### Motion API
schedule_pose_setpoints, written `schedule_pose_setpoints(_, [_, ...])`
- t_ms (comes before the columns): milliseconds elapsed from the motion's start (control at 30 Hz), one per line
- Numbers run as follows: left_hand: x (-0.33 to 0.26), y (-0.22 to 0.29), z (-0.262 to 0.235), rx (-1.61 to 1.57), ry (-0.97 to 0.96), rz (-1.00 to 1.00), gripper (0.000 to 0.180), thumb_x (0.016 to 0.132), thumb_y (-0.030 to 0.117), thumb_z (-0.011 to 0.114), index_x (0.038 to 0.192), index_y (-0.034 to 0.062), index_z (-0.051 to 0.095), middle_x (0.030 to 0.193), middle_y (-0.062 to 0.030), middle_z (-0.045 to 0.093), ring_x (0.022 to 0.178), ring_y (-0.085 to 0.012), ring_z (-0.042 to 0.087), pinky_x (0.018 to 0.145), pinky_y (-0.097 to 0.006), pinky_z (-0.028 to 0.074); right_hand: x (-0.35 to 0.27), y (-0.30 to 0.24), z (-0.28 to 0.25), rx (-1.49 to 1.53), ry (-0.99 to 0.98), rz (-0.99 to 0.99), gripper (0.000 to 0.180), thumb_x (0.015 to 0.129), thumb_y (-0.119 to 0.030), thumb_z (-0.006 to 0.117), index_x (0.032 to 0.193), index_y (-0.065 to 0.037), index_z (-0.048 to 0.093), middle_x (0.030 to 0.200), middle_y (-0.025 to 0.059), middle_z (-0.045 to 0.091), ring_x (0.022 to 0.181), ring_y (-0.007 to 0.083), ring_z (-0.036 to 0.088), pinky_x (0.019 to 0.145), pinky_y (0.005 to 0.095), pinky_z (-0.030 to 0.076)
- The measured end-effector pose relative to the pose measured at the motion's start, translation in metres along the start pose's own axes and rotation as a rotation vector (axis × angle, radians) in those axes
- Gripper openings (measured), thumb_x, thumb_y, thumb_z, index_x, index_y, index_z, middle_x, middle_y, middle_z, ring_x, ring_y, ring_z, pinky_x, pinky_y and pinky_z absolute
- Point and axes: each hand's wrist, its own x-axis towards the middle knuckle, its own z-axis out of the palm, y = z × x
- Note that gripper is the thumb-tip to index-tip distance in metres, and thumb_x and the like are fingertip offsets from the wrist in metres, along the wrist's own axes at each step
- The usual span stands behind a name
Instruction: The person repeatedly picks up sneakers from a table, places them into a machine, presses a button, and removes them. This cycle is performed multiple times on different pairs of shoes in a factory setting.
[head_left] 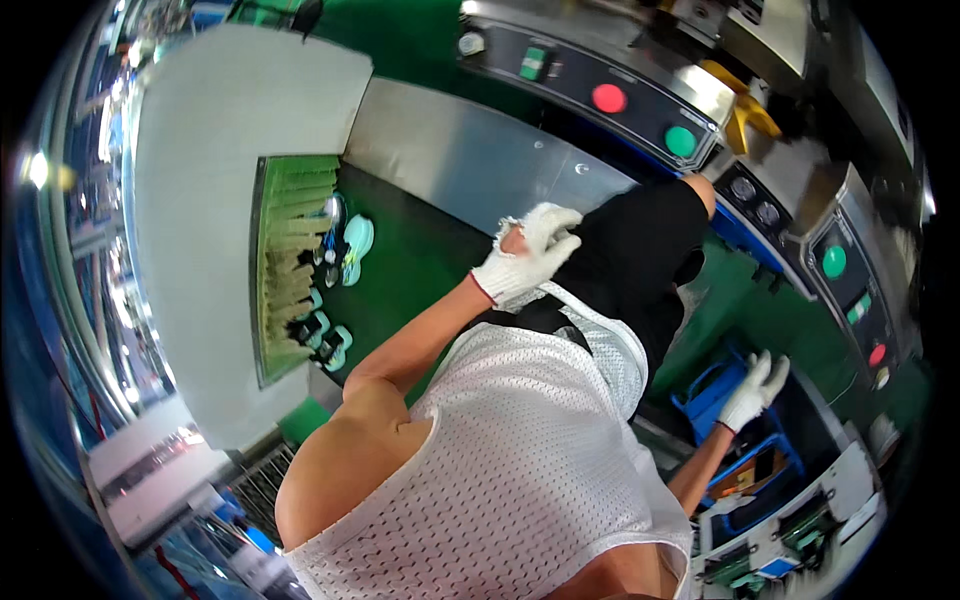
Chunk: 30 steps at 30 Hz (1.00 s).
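My left hand, in a white knit glove with a worn hole at its back, hovers by my thigh in black shorts. Its fingers curve loosely, with a gap between them, and nothing shows in them. Off to the right, my right hand wears a similar white glove. The fingers there are spread and hold nothing visible. Closest to that hand is a blue plastic frame or bin; whether they touch I cannot tell. Below it, a blue-rimmed container has brown and dark contents.
Machine panels with a red button and a green button run along the top and right. A steel panel and a white housing with a bristle-curtained opening stand left. Teal-and-black parts lie beside the bristles.
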Motion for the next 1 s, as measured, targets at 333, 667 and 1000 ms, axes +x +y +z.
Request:
schedule_pose_setpoints(333, [-0.171,-0.213,-0.184,0.540,0.746,-0.584,0.029,0.094,0.019,0.071,0.119,0.0039,0.069,0.113,-0.0179,0.069,0.109,-0.0370,0.065,0.095,-0.046,0.053,-0.039,-0.134,0.141,-0.258,-0.786,-0.386,0.060,0.108,-0.016,0.059,0.161,-0.002,0.035,0.153,0.0226,0.052,0.132,0.0286,0.060,0.108,0.0386,0.052])
schedule_pose_setpoints(667, [-0.405,-0.277,-0.189,0.749,0.984,-1.516,0.059,0.093,0.040,0.069,0.142,0.0106,0.057,0.131,-0.0222,0.064,0.120,-0.0441,0.059,0.102,-0.056,0.048,-0.038,-0.172,0.186,-0.365,-0.907,-0.497,0.059,0.107,-0.008,0.059,0.161,-0.002,0.036,0.145,0.0240,0.060,0.132,0.0266,0.060,0.113,0.0391,0.047])
schedule_pose_setpoints(1000, [-0.525,-0.385,-0.211,0.074,1.243,-1.808,0.074,0.097,0.056,0.059,0.154,0.0085,0.050,0.158,-0.0172,0.048,0.137,-0.0381,0.055,0.113,-0.052,0.046,-0.010,-0.208,0.188,-0.613,-0.886,-0.779,0.059,0.101,0.001,0.061,0.158,-0.004,0.045,0.144,0.0147,0.063,0.130,0.0232,0.064,0.111,0.0373,0.050])
